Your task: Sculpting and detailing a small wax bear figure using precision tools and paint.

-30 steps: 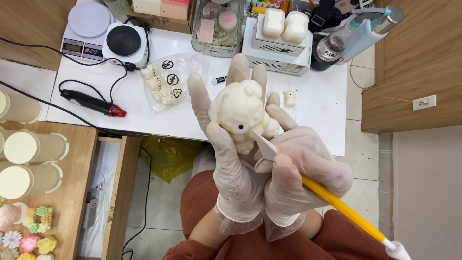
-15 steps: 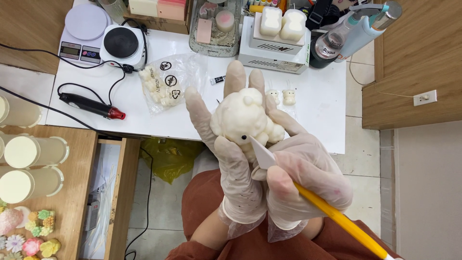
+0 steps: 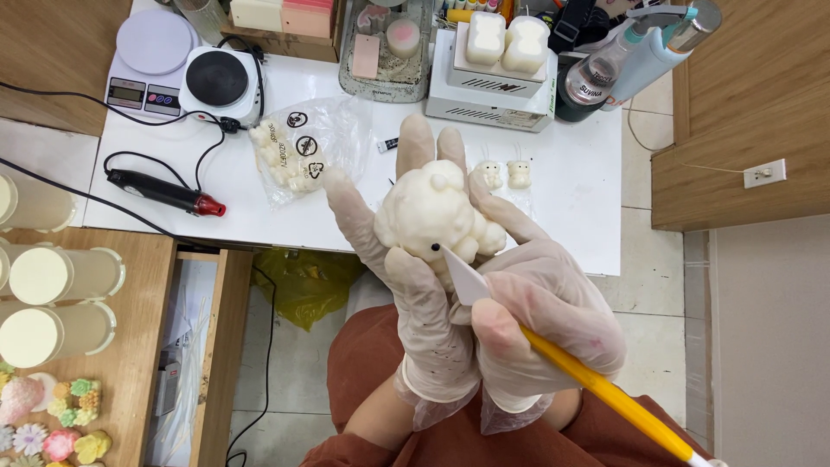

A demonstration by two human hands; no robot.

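- Your left hand, in a thin clear glove, is wrapped around a cream-white animal figure, thumb across its front and fingers spread up behind it.
- The figure is held in the air above the near edge of the white worktop, over your lap; it has a small round bump on top and a tiny dark dot low on its front.
- Your right hand, also gloved, is closed around a yellow-handled carving tool; the handle runs down to the lower right.
- The tool's pale blade tip sits just beside the dark dot, at or very near the figure's surface; whether it touches I cannot tell.
- On the worktop behind the figure stand two small white figurines, close together.
- To the left lies a clear plastic bag of white pieces, and further left a black heat tool with a red tip.
- At the far edge sit a digital scale and a small black hotplate, side by side.
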